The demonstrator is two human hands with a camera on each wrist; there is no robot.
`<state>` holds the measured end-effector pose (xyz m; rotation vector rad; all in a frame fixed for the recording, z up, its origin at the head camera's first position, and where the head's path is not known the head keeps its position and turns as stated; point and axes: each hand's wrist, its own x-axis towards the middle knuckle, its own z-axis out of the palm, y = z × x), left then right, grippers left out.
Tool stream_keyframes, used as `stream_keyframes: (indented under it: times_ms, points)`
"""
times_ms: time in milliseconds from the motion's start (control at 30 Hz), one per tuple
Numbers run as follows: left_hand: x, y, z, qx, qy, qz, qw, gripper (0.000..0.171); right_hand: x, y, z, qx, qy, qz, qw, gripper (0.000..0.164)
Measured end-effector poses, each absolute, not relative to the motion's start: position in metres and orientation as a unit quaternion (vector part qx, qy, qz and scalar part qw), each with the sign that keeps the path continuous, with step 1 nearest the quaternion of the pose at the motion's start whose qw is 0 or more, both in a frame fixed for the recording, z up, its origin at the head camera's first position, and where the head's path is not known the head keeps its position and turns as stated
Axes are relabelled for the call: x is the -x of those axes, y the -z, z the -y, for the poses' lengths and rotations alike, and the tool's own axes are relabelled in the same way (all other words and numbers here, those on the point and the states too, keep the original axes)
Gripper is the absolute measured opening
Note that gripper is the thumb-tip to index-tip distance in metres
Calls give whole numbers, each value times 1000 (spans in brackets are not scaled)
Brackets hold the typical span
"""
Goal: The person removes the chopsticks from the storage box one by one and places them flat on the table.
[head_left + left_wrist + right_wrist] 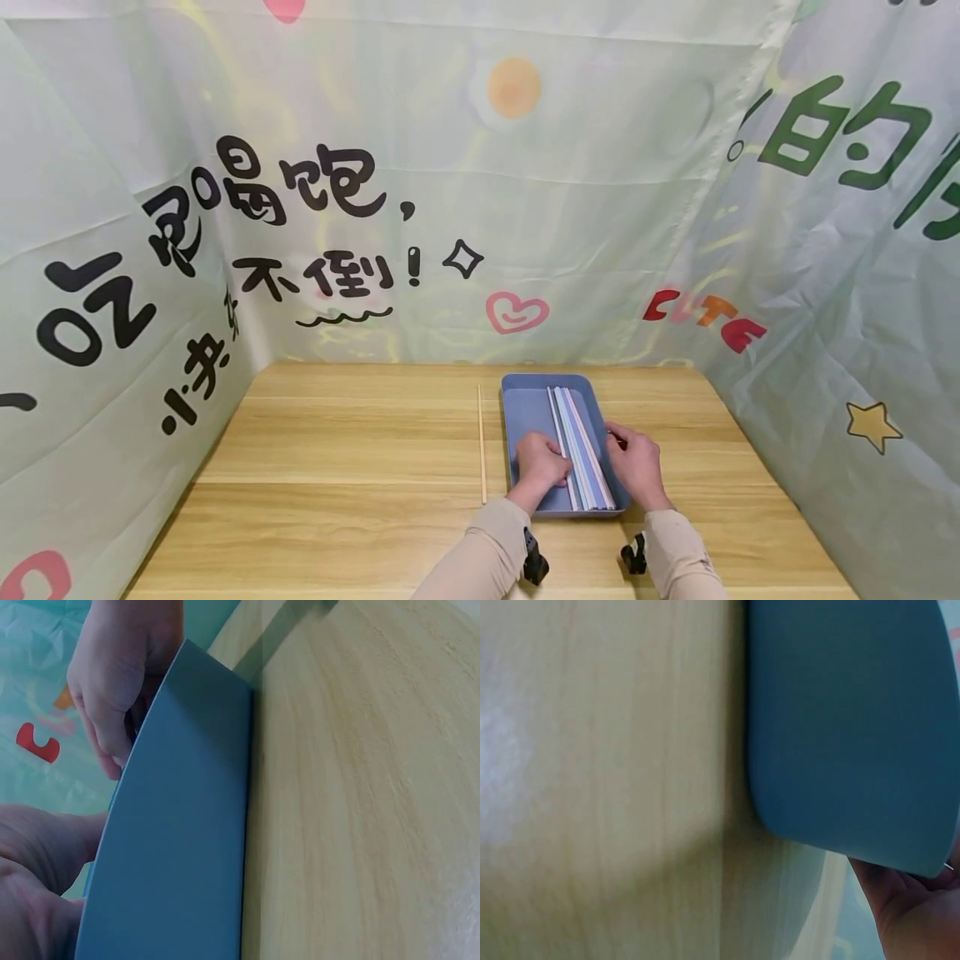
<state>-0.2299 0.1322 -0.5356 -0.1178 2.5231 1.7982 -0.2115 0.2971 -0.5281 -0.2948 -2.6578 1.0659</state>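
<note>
A blue-grey rectangular tray [528, 408] holds several long, thin sticks [581, 442] in pale blue, pink and white, lying lengthwise along its right half. My left hand [543, 467] reaches over the tray's left side, its bent fingers beside the leftmost sticks; their grip is hidden. At the tray's right rim is my right hand [637, 467], with bent fingers and the fingertips partly out of sight. In the left wrist view, both the left hand [34, 877] and the right hand [124, 682] are partly hidden behind the tray's front wall [180, 810].
To the left of the tray, a single thin wooden stick [482, 446] lies on the wood-grain table [345, 467]. Printed cloth [450, 183] hangs behind the table and along both sides. A small black device [534, 560] is strapped at each wrist.
</note>
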Motion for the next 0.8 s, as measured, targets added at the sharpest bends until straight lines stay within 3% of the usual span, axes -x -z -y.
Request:
stream_keyframes:
  times_ms: [800]
  points:
    - [231,510,-115,72,-640,-758,105,14,211,527,-297,108,-370,914,123,36]
